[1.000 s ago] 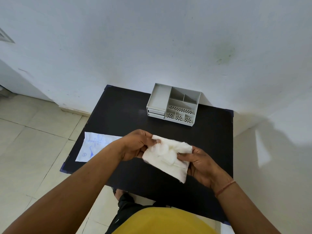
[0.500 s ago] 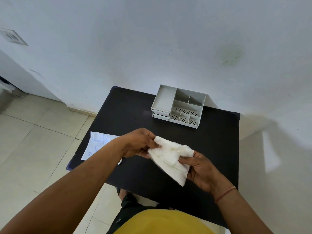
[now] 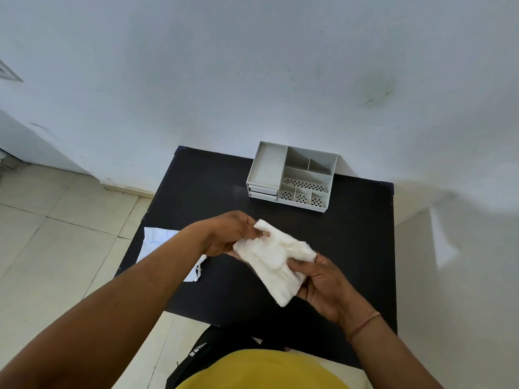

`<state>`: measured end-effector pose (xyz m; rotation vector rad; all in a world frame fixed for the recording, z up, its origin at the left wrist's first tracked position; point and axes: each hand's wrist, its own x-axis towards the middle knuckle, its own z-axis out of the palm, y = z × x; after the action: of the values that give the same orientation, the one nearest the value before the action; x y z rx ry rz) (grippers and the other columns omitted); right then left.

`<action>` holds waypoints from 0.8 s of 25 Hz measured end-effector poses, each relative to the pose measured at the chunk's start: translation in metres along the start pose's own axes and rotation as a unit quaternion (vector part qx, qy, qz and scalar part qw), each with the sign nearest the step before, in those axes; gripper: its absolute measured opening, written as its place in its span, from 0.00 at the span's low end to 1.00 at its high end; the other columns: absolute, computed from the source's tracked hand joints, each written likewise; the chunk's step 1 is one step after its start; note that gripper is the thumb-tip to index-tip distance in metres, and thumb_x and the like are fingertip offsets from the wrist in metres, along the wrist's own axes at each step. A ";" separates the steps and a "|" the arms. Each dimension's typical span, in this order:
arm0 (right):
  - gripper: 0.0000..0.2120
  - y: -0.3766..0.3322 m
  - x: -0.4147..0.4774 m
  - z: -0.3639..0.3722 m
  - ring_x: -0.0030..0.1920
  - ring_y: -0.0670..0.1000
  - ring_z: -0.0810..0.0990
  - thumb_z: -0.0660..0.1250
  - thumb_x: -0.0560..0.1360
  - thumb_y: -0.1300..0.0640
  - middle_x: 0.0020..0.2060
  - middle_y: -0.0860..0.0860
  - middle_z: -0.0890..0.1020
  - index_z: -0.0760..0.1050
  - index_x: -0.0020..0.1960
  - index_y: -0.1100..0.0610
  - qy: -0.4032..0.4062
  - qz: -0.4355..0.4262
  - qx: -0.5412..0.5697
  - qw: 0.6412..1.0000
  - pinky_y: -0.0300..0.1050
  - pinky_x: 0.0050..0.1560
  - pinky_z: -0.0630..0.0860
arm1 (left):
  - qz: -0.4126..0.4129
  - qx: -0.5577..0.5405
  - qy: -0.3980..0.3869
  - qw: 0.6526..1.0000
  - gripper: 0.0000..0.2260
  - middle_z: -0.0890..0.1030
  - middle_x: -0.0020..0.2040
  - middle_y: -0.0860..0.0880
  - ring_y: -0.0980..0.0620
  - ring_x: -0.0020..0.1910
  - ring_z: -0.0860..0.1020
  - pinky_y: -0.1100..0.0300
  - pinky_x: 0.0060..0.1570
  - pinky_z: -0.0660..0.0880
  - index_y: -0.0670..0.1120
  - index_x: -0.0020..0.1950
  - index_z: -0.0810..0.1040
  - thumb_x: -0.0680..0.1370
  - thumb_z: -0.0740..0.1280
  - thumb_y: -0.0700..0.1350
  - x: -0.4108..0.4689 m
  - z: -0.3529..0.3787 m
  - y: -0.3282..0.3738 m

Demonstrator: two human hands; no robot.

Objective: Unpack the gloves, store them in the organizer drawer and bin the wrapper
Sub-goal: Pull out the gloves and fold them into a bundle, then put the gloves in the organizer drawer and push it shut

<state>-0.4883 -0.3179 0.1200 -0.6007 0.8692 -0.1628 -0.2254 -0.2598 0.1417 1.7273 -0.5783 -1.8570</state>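
A bundle of white gloves [image 3: 273,259] is held above the black table [image 3: 359,248], folded into a rough rectangle. My left hand [image 3: 227,234] pinches its upper left corner, and my right hand [image 3: 320,282] grips its right side from below. The torn white wrapper [image 3: 160,242] lies flat on the table's left edge, partly hidden under my left forearm. The grey organizer [image 3: 292,176] stands at the back of the table, with two shut drawers [image 3: 262,191] at its lower left front.
A white wall rises right behind the table. Tiled floor lies to the left. The organizer's top holds several open compartments with perforated fronts. My yellow shirt fills the bottom edge.
Both hands have kept hold of the gloves and squeezed the bundle a little tighter. My view has shifted, so the table and organizer sit slightly differently in frame.
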 end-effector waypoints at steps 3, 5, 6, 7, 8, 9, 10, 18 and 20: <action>0.21 0.004 0.003 0.008 0.64 0.67 0.84 0.73 0.75 0.66 0.63 0.64 0.85 0.79 0.68 0.61 0.004 0.012 0.012 1.000 0.70 0.62 0.80 | 0.007 0.095 -0.008 0.995 0.05 0.91 0.52 0.45 0.46 0.47 0.90 0.52 0.42 0.87 0.46 0.54 0.91 0.79 0.78 0.44 0.012 -0.011 0.011; 0.22 0.004 0.006 0.016 0.62 0.67 0.85 0.75 0.74 0.67 0.61 0.65 0.86 0.79 0.67 0.63 0.016 0.011 0.032 0.999 0.69 0.58 0.83 | 0.015 0.114 -0.036 0.993 0.09 0.91 0.52 0.46 0.44 0.50 0.90 0.49 0.46 0.87 0.48 0.55 0.91 0.78 0.79 0.49 0.020 -0.020 0.023; 0.21 0.005 0.009 0.020 0.61 0.66 0.85 0.75 0.73 0.66 0.61 0.64 0.86 0.80 0.66 0.63 0.025 0.004 0.051 0.998 0.67 0.56 0.84 | 0.020 0.102 -0.043 0.994 0.12 0.91 0.51 0.47 0.45 0.49 0.90 0.49 0.45 0.86 0.49 0.55 0.90 0.77 0.79 0.55 0.025 -0.024 0.027; 0.20 0.005 0.013 0.024 0.61 0.65 0.86 0.75 0.73 0.66 0.60 0.64 0.87 0.80 0.65 0.63 0.038 -0.007 0.075 0.996 0.66 0.56 0.85 | 0.019 0.076 -0.037 0.996 0.18 0.91 0.49 0.48 0.47 0.47 0.90 0.51 0.42 0.86 0.50 0.55 0.90 0.75 0.78 0.62 0.031 -0.029 0.031; 0.20 0.006 0.017 0.028 0.61 0.65 0.86 0.74 0.74 0.66 0.60 0.63 0.87 0.81 0.65 0.62 0.051 -0.019 0.100 0.994 0.65 0.56 0.85 | 0.014 0.040 -0.017 0.999 0.24 0.91 0.49 0.49 0.49 0.45 0.89 0.52 0.40 0.85 0.51 0.55 0.90 0.72 0.76 0.69 0.038 -0.034 0.033; 0.19 0.007 0.021 0.031 0.61 0.65 0.86 0.74 0.74 0.66 0.61 0.63 0.87 0.81 0.65 0.61 0.067 -0.030 0.125 0.989 0.65 0.56 0.85 | 0.009 -0.002 0.015 1.000 0.29 0.91 0.49 0.49 0.49 0.44 0.90 0.53 0.39 0.85 0.50 0.57 0.90 0.70 0.75 0.72 0.048 -0.040 0.033; 0.20 0.008 0.026 0.034 0.61 0.64 0.86 0.74 0.75 0.66 0.61 0.62 0.87 0.80 0.66 0.61 0.083 -0.043 0.150 0.984 0.64 0.56 0.85 | 0.005 -0.048 0.047 0.998 0.30 0.92 0.50 0.49 0.49 0.43 0.90 0.53 0.39 0.85 0.49 0.58 0.89 0.70 0.75 0.72 0.060 -0.047 0.031; 0.24 0.014 0.060 0.058 0.64 0.63 0.84 0.73 0.75 0.65 0.66 0.60 0.85 0.78 0.71 0.58 0.158 -0.113 0.249 0.949 0.60 0.52 0.86 | -0.066 -0.256 0.172 0.949 0.03 0.84 0.64 0.40 0.42 0.52 0.85 0.48 0.44 0.82 0.44 0.54 0.85 0.82 0.72 0.42 0.142 -0.088 0.011; 0.23 0.018 0.069 0.062 0.63 0.62 0.85 0.73 0.75 0.65 0.65 0.60 0.85 0.79 0.70 0.57 0.171 -0.124 0.273 0.939 0.60 0.52 0.86 | -0.060 -0.262 0.183 0.946 0.04 0.84 0.63 0.40 0.43 0.51 0.85 0.48 0.45 0.82 0.44 0.52 0.84 0.84 0.69 0.40 0.157 -0.090 0.017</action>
<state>-0.3990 -0.3016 0.0946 -0.1548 1.0267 -0.7319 -0.1403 -0.3695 0.0245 1.6907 0.1625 -1.5190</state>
